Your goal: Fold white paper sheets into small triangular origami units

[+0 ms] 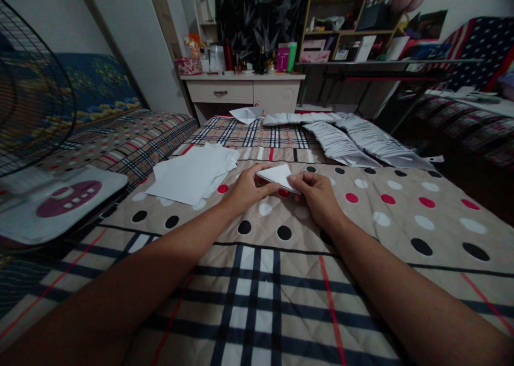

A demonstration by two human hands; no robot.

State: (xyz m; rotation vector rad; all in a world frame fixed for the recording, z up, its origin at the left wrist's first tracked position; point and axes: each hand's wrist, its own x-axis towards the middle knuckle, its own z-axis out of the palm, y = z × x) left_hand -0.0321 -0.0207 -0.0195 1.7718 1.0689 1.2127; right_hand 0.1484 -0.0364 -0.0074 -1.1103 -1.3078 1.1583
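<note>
A small piece of folded white paper [277, 174] is held between my two hands, a little above the spotted bedspread. My left hand [251, 188] pinches its left end, thumb along the near edge. At the paper's right end, my right hand [315, 193] grips the corner between thumb and fingers. Left of my hands lies a loose stack of flat white paper sheets [190, 174]. Rows of folded white paper pieces [341, 144] lie packed together beyond my right hand. The undersides of the fingers are hidden.
A patterned bedspread [257, 286] spreads under everything. One creased paper [246, 114] lies near its far edge. On the left stands a wire-caged fan [32, 88] beside a white panel with a purple oval [68, 197]. A white dresser [241, 90] holding bottles stands beyond.
</note>
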